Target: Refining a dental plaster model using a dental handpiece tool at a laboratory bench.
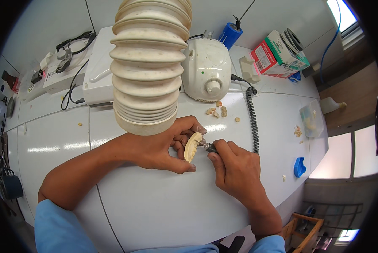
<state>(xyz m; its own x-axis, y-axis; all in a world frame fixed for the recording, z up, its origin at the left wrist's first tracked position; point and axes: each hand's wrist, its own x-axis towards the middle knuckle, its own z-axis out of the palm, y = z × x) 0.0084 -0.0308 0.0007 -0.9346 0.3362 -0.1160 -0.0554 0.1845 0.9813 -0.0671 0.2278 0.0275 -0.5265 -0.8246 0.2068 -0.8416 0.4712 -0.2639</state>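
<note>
My left hand point(157, 152) is closed round a cream-coloured dental cast point(190, 151), thumb below and fingers behind it. A row of moulded teeth shows along the cast's right side. In my right hand point(239, 170) is a rotary handpiece point(210, 147), pinched near its front end, its metal tip pointing left. The tip meets or nearly meets the cast's upper right edge; exact contact is too small to tell. Most of the handpiece's body is hidden by my right fingers. Just above my left hand hangs the mouth of a wide ribbed cream hose point(147, 80).
Behind stands a white control box point(208, 69) with a knob; a black coiled cord point(252, 116) runs from it. Small tooth-coloured pieces point(216, 111) lie in front. Rightward are a blue tray point(299, 167), a clear container point(311, 119) and a red-green box point(277, 57).
</note>
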